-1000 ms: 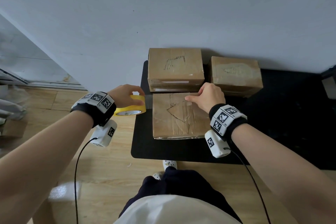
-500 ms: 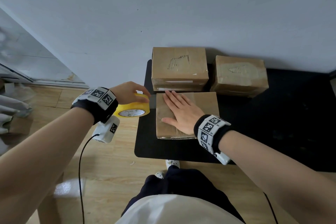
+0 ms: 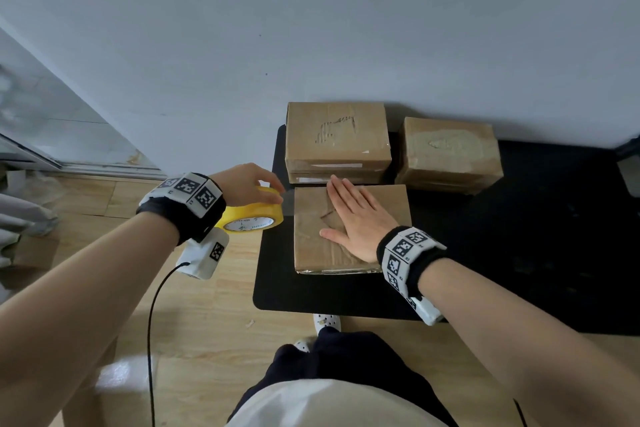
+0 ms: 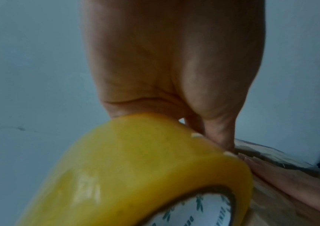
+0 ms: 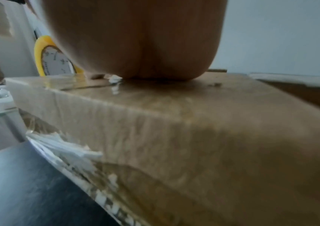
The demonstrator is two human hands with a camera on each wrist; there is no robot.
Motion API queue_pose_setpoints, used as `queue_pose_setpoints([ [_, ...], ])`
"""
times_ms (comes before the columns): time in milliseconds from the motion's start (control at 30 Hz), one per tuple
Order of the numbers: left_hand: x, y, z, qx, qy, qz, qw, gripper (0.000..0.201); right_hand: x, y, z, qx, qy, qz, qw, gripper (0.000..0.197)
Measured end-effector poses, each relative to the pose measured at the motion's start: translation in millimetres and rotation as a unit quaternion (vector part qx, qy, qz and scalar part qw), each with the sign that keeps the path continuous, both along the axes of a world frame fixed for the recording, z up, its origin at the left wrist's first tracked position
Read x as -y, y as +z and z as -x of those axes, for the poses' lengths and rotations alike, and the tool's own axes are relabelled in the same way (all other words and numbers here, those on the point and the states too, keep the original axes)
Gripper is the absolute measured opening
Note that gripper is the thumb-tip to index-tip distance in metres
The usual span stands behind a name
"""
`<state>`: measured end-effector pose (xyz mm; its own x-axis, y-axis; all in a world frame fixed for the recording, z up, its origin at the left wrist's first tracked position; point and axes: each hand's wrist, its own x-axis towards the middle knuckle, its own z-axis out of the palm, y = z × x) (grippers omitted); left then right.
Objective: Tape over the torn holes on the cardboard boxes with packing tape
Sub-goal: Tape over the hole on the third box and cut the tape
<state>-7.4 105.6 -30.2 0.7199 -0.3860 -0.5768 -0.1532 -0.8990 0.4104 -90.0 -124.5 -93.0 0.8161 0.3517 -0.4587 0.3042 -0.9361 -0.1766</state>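
Tape roll (image 3: pixel 252 217) is staying light and rigid in my left hand (image 3: pixel 246 184), fingers curling over its rim beside the mat's (image 3: pixel 277 291) left edge. My right hand (image 3: pixel 356 218) is pressing spread flat on the near box (image 3: pixel 313 246), smoothing thin, clingy film.

A black mat (image 3: pixel 346 295) lies on the wooden floor (image 3: pixel 207 322). Three cardboard boxes sit on the mat: the near box (image 3: pixel 311 246), with the left rear box (image 3: pixel 337 135) and right rear box (image 3: pixel 450 152) behind it.
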Motion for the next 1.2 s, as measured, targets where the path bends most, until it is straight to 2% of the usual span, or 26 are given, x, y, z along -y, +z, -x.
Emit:
queue_pose_setpoints([
  [100,3,1,1,-0.007,-0.009,-0.012,1.000,0.024,3,12,-3,-0.030,-0.004,-0.031,0.999,0.080],
  [200,8,6,3,0.004,-0.018,-0.018,1.000,0.025,19,32,1,-0.042,-0.045,-0.098,0.993,0.070],
  [333,12,11,4,0.022,-0.030,-0.023,0.999,0.027,56,43,20,0.028,-0.156,-0.146,0.977,0.048],
  [433,13,11,6,0.028,-0.028,-0.033,0.999,0.027,83,37,37,0.087,-0.259,-0.126,0.954,0.037],
  [533,13,10,8,0.027,-0.020,-0.038,0.999,0.026,99,25,53,0.069,-0.343,-0.045,0.936,0.031],
  [600,14,11,9,0.025,-0.016,-0.041,0.999,0.025,100,17,61,0.011,-0.373,0.011,0.928,0.032],
  [700,15,14,11,0.026,-0.010,-0.041,0.999,0.024,91,3,70,-0.056,-0.394,0.032,0.917,0.042],
  [867,17,18,13,0.026,-0.014,-0.050,0.998,0.027,79,-14,73,-0.071,-0.438,0.011,0.896,0.035],
  [1100,14,13,13,0.026,-0.006,-0.049,0.998,0.029,83,-24,72,-0.106,-0.472,-0.021,0.875,0.038],
  [1200,13,11,13,0.023,-0.004,-0.049,0.999,0.027,85,-25,72,-0.095,-0.476,-0.023,0.874,0.040],
])
